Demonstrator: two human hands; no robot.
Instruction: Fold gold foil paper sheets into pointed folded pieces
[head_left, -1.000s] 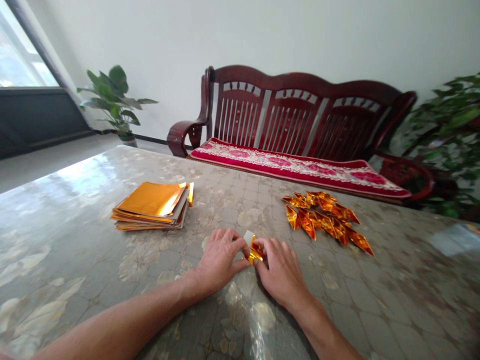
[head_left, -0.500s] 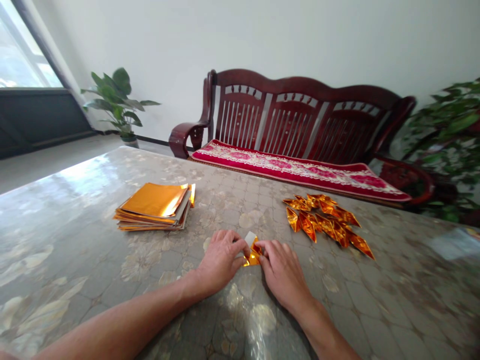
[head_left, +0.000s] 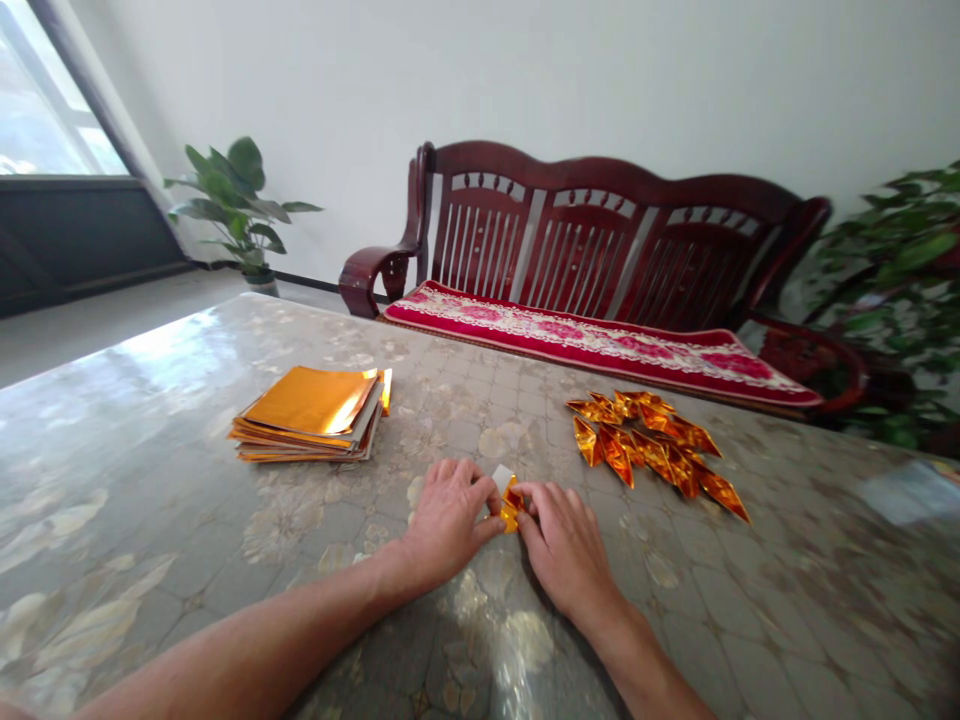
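Observation:
A small folded sheet of gold foil paper (head_left: 510, 516) lies low over the table between my hands, its pale backing showing at the far end. My left hand (head_left: 451, 515) pinches its left side between thumb and fingers. Closed on the right side is my right hand (head_left: 564, 540), thumb and forefinger at the fold. The fingers hide part of the paper. Left of my hands stands a stack of square gold foil sheets (head_left: 311, 402). To the right lies a cluster of folded gold foil pieces (head_left: 652, 440) with pointed ends.
The table (head_left: 300, 560) has a glossy patterned cover. Near its right edge lies a clear plastic piece (head_left: 904, 492). Behind the table stands a dark wooden bench (head_left: 577, 240) with a red floral cushion (head_left: 592, 333). Potted plants (head_left: 238, 195) stand on both sides.
My left thumb has moved right, further over the foil paper, covering its near left corner. My right hand has barely moved; the stack and folded pieces stay in place.

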